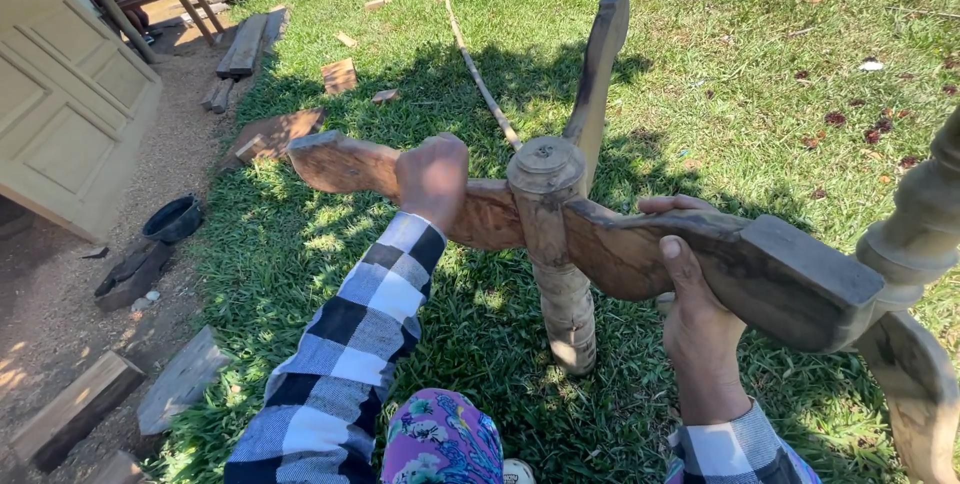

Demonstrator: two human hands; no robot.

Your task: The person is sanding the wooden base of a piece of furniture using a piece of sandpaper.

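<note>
Upturned wooden pedestal base [548,206] stands on grass [700,94], dead centre. Left hand [432,179] is clenched around its 9 o'clock leg [345,164]; right hand [695,319] grips the 4 o'clock leg [740,269] from beneath. Cream door [65,104] at 10 o'clock.

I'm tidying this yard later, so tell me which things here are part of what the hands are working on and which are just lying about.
In hand:
- wooden pedestal base, three carved legs
- left hand on one leg
- right hand under another

Lying about:
- black bowl
- planks
- cream door panel
- thin stick
- second turned post
</note>
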